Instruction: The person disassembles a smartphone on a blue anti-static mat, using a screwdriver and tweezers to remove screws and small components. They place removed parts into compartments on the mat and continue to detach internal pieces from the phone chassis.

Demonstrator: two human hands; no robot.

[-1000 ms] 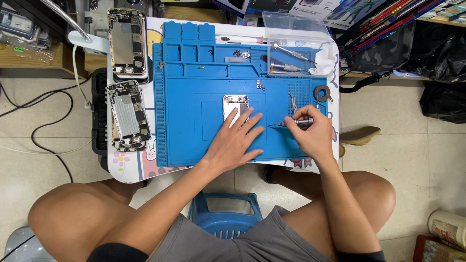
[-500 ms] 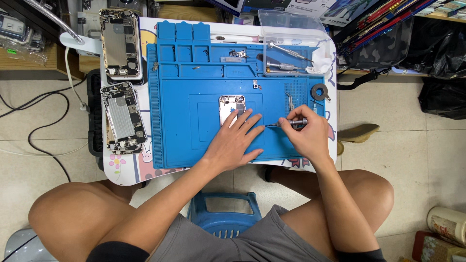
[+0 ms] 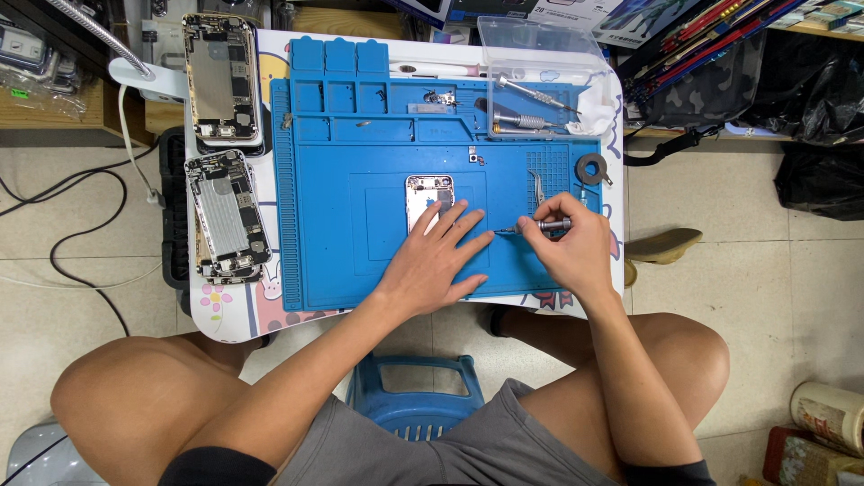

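Left hand (image 3: 439, 259) lay flat w/ fingers spread wide, fingertips on the opened phone (image 3: 428, 199). Right hand (image 3: 569, 254) pinched a small screwdriver (image 3: 536, 228), tip just right of the left fingertips, curved tweezers (image 3: 538, 188) just above.

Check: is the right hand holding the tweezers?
No. The right hand holds a screwdriver; the tweezers lie apart on the blue mat.
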